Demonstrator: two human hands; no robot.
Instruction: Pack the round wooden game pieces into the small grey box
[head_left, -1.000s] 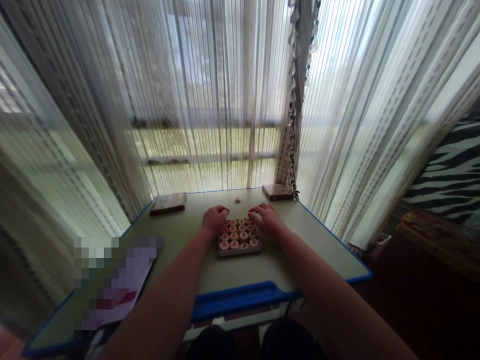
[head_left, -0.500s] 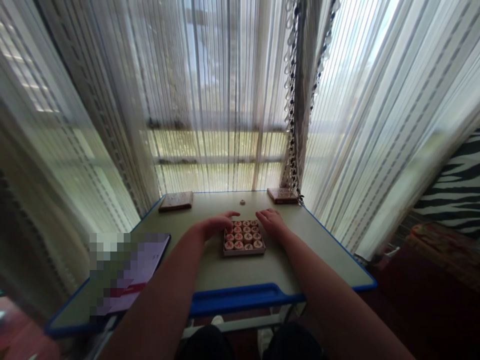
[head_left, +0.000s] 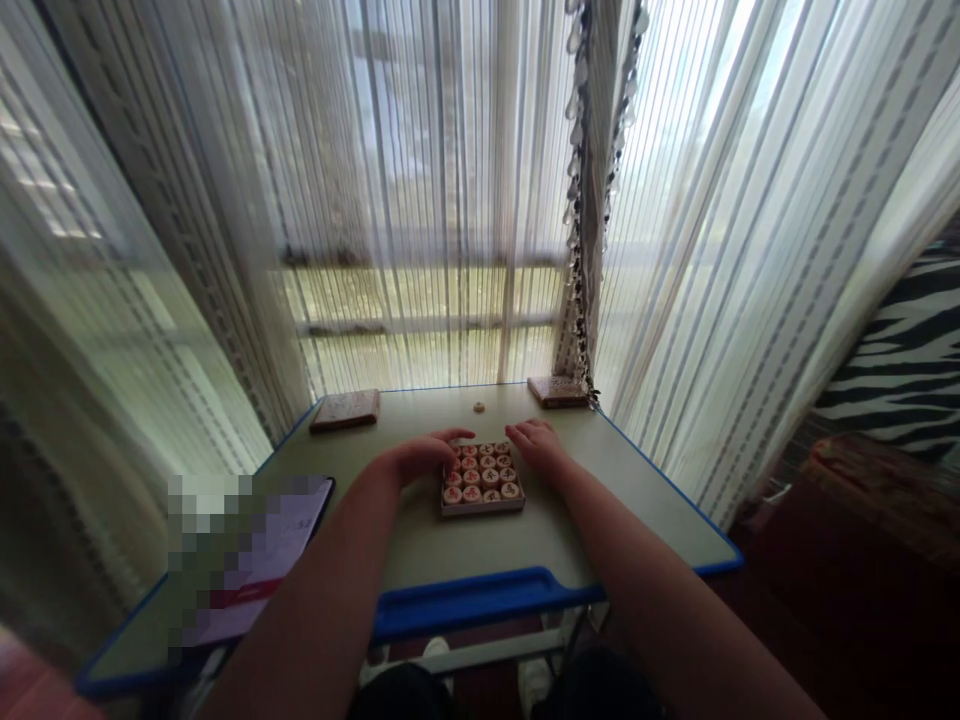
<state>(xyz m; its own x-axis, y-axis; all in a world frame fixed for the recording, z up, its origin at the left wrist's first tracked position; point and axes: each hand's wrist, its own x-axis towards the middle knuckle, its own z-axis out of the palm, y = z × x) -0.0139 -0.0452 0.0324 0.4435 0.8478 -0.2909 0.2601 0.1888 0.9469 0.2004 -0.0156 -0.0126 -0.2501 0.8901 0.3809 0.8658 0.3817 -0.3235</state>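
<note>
A shallow box [head_left: 484,508] stands on the desk in front of me. Rows of round xiangqi pieces [head_left: 489,478] with red and dark characters fill it. My left hand [head_left: 429,457] is at the box's far left corner, fingers stretched and the thumb over the edge pieces; whether it presses on them I cannot tell. At the far right corner lies my right hand [head_left: 540,445], its fingers extended together and flat, holding nothing. One loose xiangqi piece [head_left: 478,407] rests farther back on the desktop, apart from both hands.
The pale desk [head_left: 420,560] has a blue rim. A flat wooden box [head_left: 345,410] lies at the back left, another wooden box [head_left: 559,391] at the back right. A tablet-like screen [head_left: 289,535], partly pixelated, lies on the left. Sheer curtains [head_left: 450,200] hang behind.
The view has turned slightly, so the desk and everything on it sit a little farther left. Both hands keep nearly the same place beside the box.
</note>
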